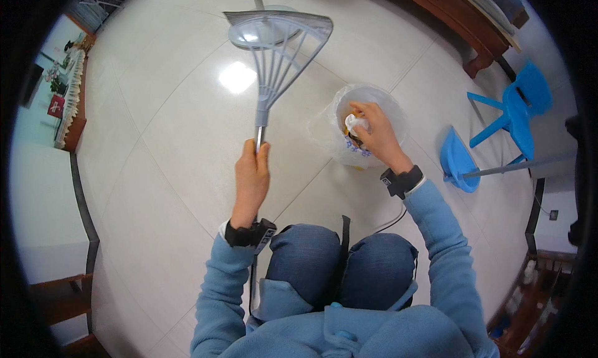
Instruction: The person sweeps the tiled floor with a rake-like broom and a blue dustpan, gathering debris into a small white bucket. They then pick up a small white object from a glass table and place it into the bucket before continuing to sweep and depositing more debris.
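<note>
Floor: pale glossy tiles, thin dark joints, bright light reflection ahead of left hand. Standing on it below right hand: whitish bin, clear plastic liner spilling over rim. Right of right hand: blue dustpan; beyond, blue chair. Farther ahead, rightward: reddish-brown wooden furniture on leg. Well ahead of left hand: round pale base, pole rising.

A grey floor squeegee, its fan-shaped ribbed head edged with a dark strip, points up its metal pole toward the far edge of the tiled floor. A round whitish bin with a loose translucent liner stands nearer the right edge, a crumpled white wad at its mouth.
</note>
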Demonstrator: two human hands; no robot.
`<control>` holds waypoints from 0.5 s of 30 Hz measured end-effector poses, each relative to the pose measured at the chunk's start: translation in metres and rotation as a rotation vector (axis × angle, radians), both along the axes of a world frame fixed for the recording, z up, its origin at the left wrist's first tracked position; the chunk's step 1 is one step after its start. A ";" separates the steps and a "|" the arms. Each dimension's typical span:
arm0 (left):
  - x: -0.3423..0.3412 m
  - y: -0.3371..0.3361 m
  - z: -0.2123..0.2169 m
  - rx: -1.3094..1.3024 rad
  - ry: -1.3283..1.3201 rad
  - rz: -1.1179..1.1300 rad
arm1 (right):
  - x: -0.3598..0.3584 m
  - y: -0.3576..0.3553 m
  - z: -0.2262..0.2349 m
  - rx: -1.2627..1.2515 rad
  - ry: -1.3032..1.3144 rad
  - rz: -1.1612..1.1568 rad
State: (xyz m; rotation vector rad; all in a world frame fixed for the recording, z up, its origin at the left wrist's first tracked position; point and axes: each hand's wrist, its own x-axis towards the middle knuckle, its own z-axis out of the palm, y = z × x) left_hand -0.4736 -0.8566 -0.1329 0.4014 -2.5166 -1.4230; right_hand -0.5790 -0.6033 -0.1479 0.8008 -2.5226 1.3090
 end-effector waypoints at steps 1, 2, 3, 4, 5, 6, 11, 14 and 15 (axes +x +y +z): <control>-0.001 0.005 0.001 0.099 0.005 -0.026 | 0.002 -0.005 0.001 -0.018 0.006 0.019; -0.002 0.010 0.002 0.188 0.000 -0.050 | 0.004 -0.010 0.003 -0.012 -0.017 0.028; -0.005 0.013 0.003 0.231 -0.010 -0.072 | 0.007 -0.015 0.005 -0.010 -0.038 0.048; -0.007 0.016 0.004 0.266 -0.030 -0.091 | 0.010 -0.021 0.007 -0.008 -0.058 0.069; -0.009 0.018 0.006 0.303 -0.056 -0.107 | 0.014 -0.027 0.009 0.015 -0.048 0.115; -0.011 0.020 0.007 0.333 -0.040 -0.130 | 0.018 -0.033 0.010 0.039 -0.035 0.159; -0.012 0.024 0.009 0.504 -0.022 -0.265 | 0.033 -0.061 0.012 0.010 -0.107 0.338; -0.011 0.022 0.008 0.563 -0.071 -0.297 | 0.035 -0.066 0.010 -0.091 -0.158 0.372; -0.010 0.022 0.007 0.579 -0.096 -0.303 | 0.036 -0.067 0.010 -0.127 -0.216 0.367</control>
